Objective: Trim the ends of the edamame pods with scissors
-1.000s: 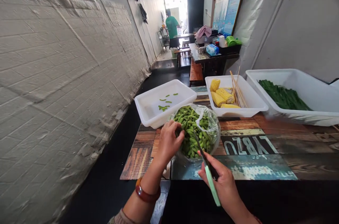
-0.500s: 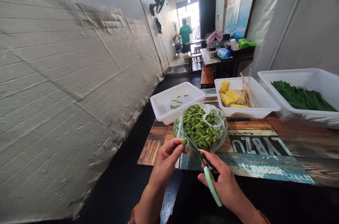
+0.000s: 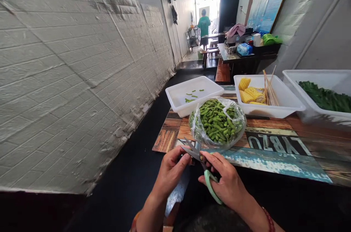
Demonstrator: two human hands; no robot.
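My left hand [image 3: 172,168] is pinched at thumb and fingers in front of the bag. The edamame pod seen in this pinch a moment earlier is hidden now behind the fingers and blades. Scissors [image 3: 210,184] with pale green handles are in my right hand [image 3: 226,175], their blades parted and pointing left against my left fingertips. Just beyond both hands, a clear plastic bag [image 3: 195,124] stands open on the table, full of green edamame pods [image 3: 219,120]. Behind it to the left, a white tray [image 3: 179,107] holds several loose pods [image 3: 189,100].
The wood-patterned table [image 3: 167,133] ends just before me. On its right stand a white tray [image 3: 285,112] with corn [image 3: 253,94] and skewers [image 3: 270,91], and a larger tub [image 3: 309,97] of leafy greens [image 3: 326,95]. A brick-patterned wall [image 3: 68,78] runs along the left. A person [image 3: 203,25] stands far back.
The scissors have swung left, from pointing at the bag to lying across my left fingertips, blades parted. The green pod tip no longer shows. The camera view has shifted left and down.
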